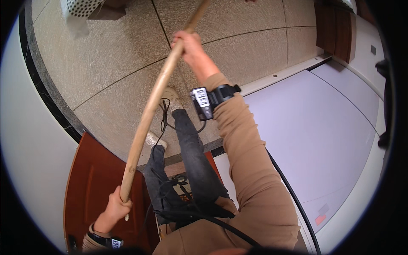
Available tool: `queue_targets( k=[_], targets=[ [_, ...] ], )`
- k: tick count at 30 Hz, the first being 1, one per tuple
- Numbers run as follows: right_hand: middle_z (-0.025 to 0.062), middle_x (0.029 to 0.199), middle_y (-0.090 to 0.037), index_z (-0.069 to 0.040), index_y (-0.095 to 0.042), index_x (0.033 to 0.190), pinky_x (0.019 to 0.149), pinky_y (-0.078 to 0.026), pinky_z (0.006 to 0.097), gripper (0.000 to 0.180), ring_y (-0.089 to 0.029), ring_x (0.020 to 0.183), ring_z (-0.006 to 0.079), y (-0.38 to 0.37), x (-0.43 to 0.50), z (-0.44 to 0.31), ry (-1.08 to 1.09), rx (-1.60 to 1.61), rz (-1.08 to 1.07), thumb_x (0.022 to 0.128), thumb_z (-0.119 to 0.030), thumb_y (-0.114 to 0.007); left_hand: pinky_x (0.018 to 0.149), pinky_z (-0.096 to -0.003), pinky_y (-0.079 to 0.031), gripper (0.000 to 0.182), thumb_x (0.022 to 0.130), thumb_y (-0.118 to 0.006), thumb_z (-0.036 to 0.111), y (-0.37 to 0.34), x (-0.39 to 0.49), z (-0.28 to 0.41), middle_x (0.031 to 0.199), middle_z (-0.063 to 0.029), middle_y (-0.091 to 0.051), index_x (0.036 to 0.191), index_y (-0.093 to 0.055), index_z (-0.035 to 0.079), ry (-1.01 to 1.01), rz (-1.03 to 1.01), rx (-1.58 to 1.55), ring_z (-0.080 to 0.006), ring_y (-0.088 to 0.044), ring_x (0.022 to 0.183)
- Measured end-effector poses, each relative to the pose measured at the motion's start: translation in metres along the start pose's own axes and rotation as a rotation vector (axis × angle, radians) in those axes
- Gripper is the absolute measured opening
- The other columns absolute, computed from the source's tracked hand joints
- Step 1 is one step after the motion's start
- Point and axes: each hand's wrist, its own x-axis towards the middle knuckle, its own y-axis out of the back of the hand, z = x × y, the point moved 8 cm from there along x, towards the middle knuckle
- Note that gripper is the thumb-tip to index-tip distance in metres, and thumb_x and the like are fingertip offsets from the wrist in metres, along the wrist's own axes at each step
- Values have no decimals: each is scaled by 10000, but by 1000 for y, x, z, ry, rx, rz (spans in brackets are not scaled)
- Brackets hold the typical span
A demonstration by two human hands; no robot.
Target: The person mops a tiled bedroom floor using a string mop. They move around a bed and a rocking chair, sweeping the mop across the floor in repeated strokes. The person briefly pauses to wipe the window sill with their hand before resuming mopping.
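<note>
A long wooden pole (151, 106) slants across the view from lower left to top centre. My left hand (115, 204) grips it near its lower end, beside the reddish-brown door. Farther up, my right hand (188, 44) is closed around the same pole, with that arm stretched forward over the floor. The pole's far end runs out of the picture at the top, so what it bears there is hidden. Both wrists carry strapped-on black devices; the right one (202, 103) has a cable hanging from it.
Speckled floor tiles (242, 47) spread ahead. A reddish-brown door (98, 188) stands at lower left, near a white wall (38, 153). Large pale panels (318, 127) lie to the right, with a brown wooden cabinet (333, 32) beyond. A dotted covered item (81, 8) is at top left. Black cables (164, 118) dangle by my legs.
</note>
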Motion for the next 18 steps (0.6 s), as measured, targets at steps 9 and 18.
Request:
queue_targets(
  k=[9, 18],
  targets=[
    [92, 669, -468, -14, -433, 855, 461, -466, 339, 165, -509, 539, 219, 245, -24, -83, 159, -157, 550, 753, -68, -551, 620, -463, -457, 389, 683, -552, 84, -57, 123, 190, 736, -268, -567, 1035, -413, -6, -421, -211, 222, -425, -568, 698],
    [159, 699, -503, 118, -446, 889, 430, -462, 379, 212, -559, 509, 277, 319, -113, -27, 4, -481, 795, 725, -16, -456, 579, -478, -448, 476, 716, -518, 118, -113, 99, 177, 708, -223, -574, 1157, -346, 77, -641, -169, 227, -411, -562, 658]
  ],
)
